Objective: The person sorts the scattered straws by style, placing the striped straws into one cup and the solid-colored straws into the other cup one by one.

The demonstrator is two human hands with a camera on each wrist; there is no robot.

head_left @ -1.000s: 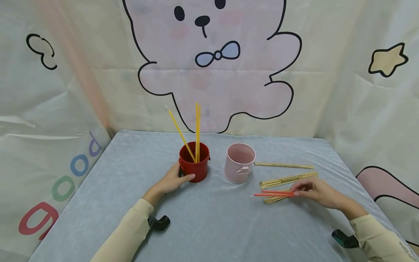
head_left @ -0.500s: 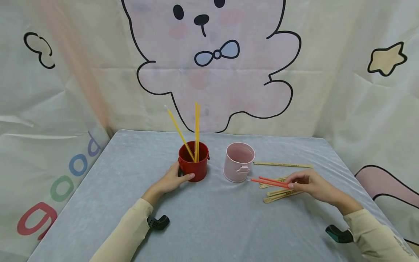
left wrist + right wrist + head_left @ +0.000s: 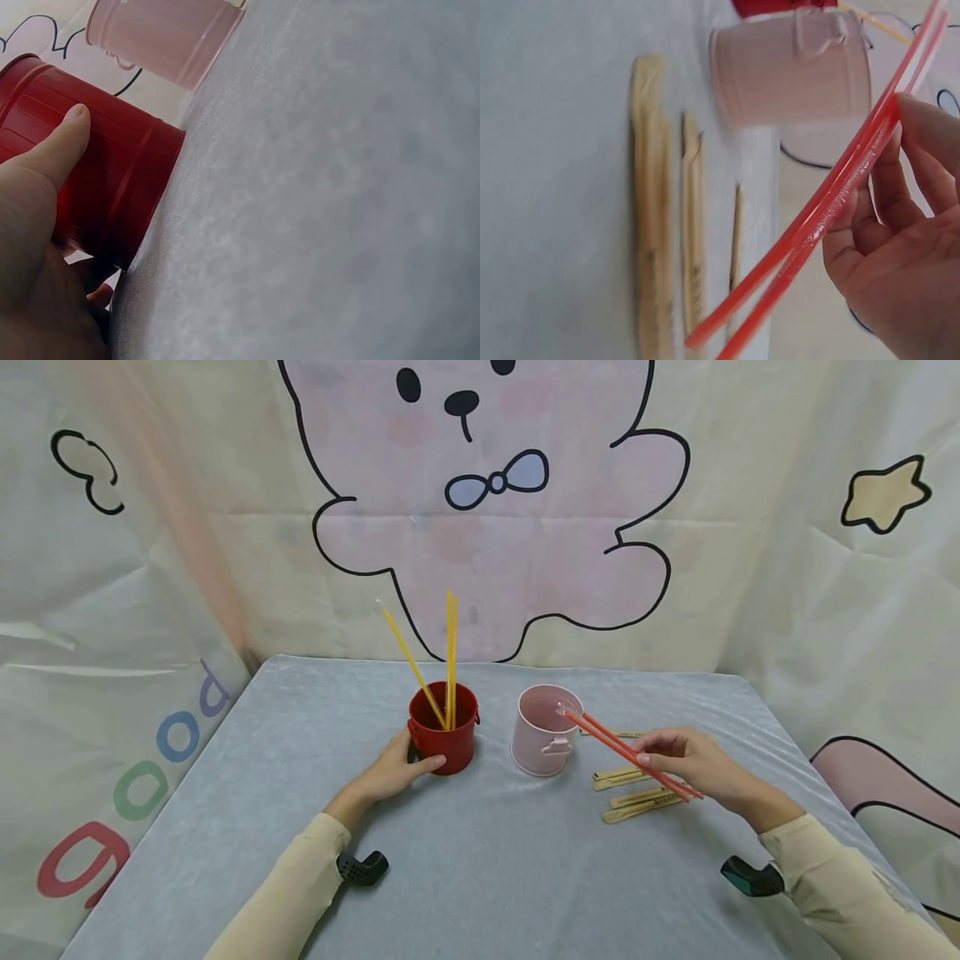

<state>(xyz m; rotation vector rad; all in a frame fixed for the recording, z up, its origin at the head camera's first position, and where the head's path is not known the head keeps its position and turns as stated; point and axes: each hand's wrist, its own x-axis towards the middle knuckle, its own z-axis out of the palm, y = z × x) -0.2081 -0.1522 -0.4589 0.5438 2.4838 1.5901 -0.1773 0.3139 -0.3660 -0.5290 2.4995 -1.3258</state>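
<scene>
My left hand (image 3: 388,770) holds the lower side of a small red bucket (image 3: 448,750), its thumb across the front. Several yellow straws (image 3: 453,652) stand in that bucket, one leaning left. In the left wrist view the thumb (image 3: 64,146) lies along the red wall. My right hand (image 3: 693,767) pinches two red straws (image 3: 617,742) with clear tips, slanting up to the left. Their tips are over or in front of the rim of a pink bucket (image 3: 538,747); which one I cannot tell. The right wrist view shows the straws (image 3: 840,180) between thumb and fingers.
To the right of the pink bucket lie several paper-wrapped sticks: one farther back (image 3: 618,734), a bundle in the middle (image 3: 617,778), and another bundle nearest (image 3: 643,804). A grey-blue cloth (image 3: 525,868) covers the table. A printed curtain (image 3: 480,552) hangs behind.
My right hand has risen and moved left with the red straws, tilting them from level to slanted, tips now by the pink bucket's rim. The left hand stays on the red bucket.
</scene>
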